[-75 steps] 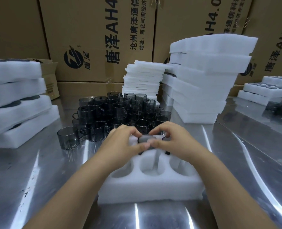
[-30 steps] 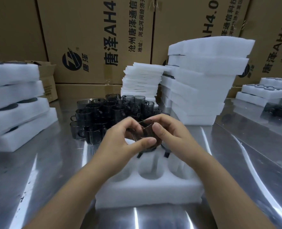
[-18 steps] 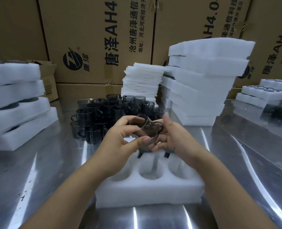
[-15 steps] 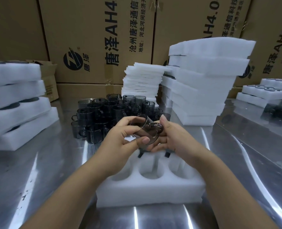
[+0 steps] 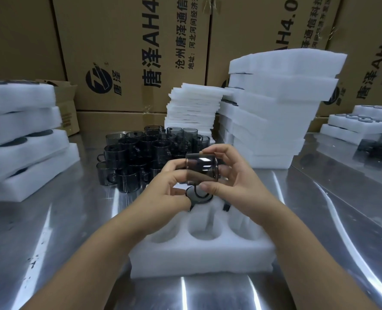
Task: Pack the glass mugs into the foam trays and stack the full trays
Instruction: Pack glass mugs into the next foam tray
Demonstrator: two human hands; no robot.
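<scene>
The foam tray [image 5: 199,256] is white, matt and finely porous, with soft rounded edges to its wells. Beneath it, the table [image 5: 51,231] is polished metal, smooth and mirror-bright with long streaks of glare. Just above the tray, the mug [image 5: 202,170] is smoky grey transparent glass, glossy, with a sharp white highlight. Behind the tray, the cluster of mugs [image 5: 140,153] is the same dark glossy glass. Farther behind, the cardboard boxes [image 5: 129,41] are matt brown with black print.
</scene>
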